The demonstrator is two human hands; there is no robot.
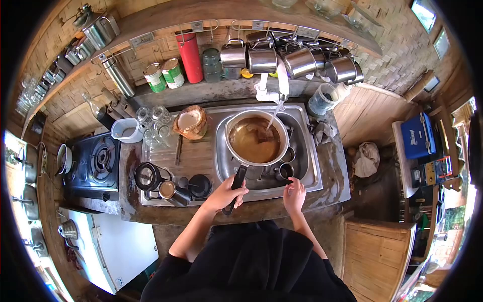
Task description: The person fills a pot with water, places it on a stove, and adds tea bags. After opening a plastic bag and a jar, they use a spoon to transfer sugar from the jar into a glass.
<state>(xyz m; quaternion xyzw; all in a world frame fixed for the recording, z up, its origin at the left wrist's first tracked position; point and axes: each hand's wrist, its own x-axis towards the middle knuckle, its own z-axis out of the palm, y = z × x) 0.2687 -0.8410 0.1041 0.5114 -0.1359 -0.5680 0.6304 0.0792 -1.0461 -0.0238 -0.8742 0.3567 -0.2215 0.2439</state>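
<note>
My left hand (228, 194) is wrapped round the black handle of a large metal pan (235, 157). The pan is held over the steel sink (311, 166), and brownish liquid fills it. Water runs into it from the white tap (283, 83). Near the sink's front edge, my right hand (294, 194) is raised with curled fingers. It is close to a small metal cup (285, 171) in the basin; whether the fingertips touch anything is too small to tell. Another small cup (288, 154) lies behind that one.
On the drainboard at the left are a French press (147, 176), upturned glasses (161, 115) and a brown bowl-like object (191, 122). Metal mugs (262, 60) hang above the sink. A gas stove (94, 160) stands far left, a clear container (323, 99) right of the tap.
</note>
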